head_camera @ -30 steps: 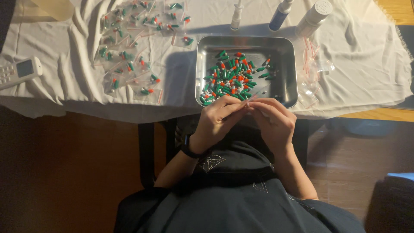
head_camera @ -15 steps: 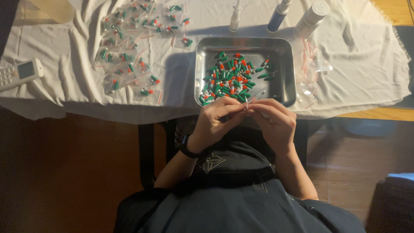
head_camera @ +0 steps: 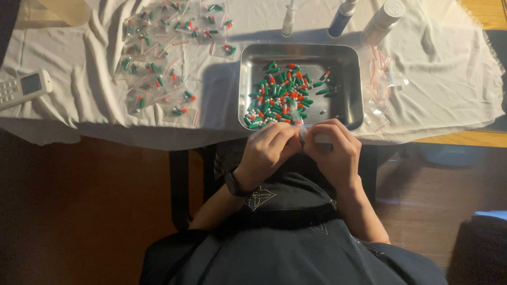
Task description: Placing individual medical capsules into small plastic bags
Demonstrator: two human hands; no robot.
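at the near edge of the table, both hands meet just below the steel tray (head_camera: 353, 79). the left hand (head_camera: 268, 150) and the right hand (head_camera: 334, 152) are closed together on a small clear bag (head_camera: 303, 131), fingertips pinching it between them. compared with a moment before, the hands sit a little closer to each other and the bag is more hidden, so it seems they are pressing it shut. the capsules (head_camera: 282, 96), green and red, lie in the tray. filled bags (head_camera: 158, 68) lie spread on the white cloth (head_camera: 79, 111) at the left, well apart from the hands.
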